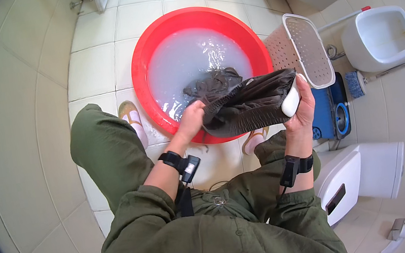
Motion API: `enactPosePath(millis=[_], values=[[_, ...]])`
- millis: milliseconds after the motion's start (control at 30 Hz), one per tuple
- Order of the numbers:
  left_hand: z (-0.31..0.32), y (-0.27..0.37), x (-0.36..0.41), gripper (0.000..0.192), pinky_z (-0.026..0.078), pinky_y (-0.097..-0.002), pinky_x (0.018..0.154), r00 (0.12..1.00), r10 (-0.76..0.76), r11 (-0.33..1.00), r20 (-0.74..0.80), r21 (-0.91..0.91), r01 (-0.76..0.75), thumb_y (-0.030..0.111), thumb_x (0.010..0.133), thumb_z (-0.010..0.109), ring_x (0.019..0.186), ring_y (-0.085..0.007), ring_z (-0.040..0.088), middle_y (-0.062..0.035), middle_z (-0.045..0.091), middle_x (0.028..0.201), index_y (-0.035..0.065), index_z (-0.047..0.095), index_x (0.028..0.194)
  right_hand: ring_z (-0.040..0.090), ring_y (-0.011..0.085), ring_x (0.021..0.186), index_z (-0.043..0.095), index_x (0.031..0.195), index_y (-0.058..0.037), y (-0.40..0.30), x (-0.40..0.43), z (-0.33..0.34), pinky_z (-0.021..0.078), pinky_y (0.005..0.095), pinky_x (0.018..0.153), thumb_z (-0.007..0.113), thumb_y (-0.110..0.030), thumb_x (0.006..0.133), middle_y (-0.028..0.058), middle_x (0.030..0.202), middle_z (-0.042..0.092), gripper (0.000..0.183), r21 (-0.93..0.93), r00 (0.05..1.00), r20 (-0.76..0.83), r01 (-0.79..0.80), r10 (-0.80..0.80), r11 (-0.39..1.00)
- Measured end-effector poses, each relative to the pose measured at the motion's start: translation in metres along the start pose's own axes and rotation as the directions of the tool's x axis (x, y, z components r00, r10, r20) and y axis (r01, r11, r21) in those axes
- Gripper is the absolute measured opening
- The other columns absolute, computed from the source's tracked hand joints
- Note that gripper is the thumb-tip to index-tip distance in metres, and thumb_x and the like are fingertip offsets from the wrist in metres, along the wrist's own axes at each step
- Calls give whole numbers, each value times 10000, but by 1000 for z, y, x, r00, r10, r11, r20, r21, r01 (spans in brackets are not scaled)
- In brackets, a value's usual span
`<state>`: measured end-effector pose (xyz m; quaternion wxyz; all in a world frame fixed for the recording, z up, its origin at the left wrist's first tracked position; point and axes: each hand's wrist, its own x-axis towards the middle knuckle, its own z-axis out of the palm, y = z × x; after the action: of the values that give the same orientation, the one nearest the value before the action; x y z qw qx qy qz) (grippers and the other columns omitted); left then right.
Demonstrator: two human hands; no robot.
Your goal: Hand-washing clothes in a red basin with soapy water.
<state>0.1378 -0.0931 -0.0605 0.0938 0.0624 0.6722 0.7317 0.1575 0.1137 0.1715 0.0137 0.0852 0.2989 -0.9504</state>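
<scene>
A dark wet garment with a gathered elastic waistband (251, 107) is stretched between my two hands above the near right rim of a red plastic basin (139, 63). My left hand (191, 119) grips one end of the band. My right hand (302, 104) holds a white bar, apparently soap (291, 101), against the other end of the garment. Cloudy water (191, 54) fills much of the basin, and the lower part of the garment lies in it. Black straps with small devices are on both my wrists.
Right of the basin stands a perforated laundry basket (281, 48). Beyond it are a white urinal (383, 38), a blue-headed brush (355, 84) and a blue mop bucket (322, 115). A white toilet (344, 179) is close on my right; a tiled wall (20, 155) runs along the left.
</scene>
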Motion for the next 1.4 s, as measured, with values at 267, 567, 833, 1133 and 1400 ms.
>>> enactPosePath(millis=[267,567,833,1133,1400], values=[[-11,69,-2,552,398,-407,976,945,-98,96,313,-942,322,478,923,346,1077,-285,535,-149,547,1169,27,516,1191,633,230,874,572,1027,-28,18,-8,-26,518,360,794,560,-156,866,105,972,640,206,-305,971,-233,-121,49,945],[30,24,-23,939,283,-341,1048,892,-317,285,322,-865,413,751,808,186,1241,-250,390,-133,408,1352,13,302,1376,532,92,736,578,895,-4,136,-5,-56,449,268,652,609,-134,824,20,765,571,151,-974,977,167,184,-132,133],[58,70,-30,833,169,-311,1083,930,-164,696,330,-629,346,661,880,187,1303,-198,285,-90,328,1414,38,138,1430,548,79,679,608,795,12,138,17,-76,448,276,559,591,-209,841,21,750,616,226,-918,928,-238,-119,-286,379],[34,81,-5,712,300,-317,1033,958,-68,750,277,-619,233,585,918,248,1195,-187,427,-92,482,1268,-1,401,1292,627,228,800,581,964,-7,90,33,-52,524,350,740,569,-59,820,109,891,631,154,-188,948,-279,-213,155,959],[0,8,-12,369,434,-365,631,746,-16,982,-666,131,137,360,890,533,682,-213,546,-130,564,771,1,489,819,626,272,767,529,895,9,33,50,7,546,400,725,510,-59,848,134,855,607,85,27,971,-238,27,-20,999]])
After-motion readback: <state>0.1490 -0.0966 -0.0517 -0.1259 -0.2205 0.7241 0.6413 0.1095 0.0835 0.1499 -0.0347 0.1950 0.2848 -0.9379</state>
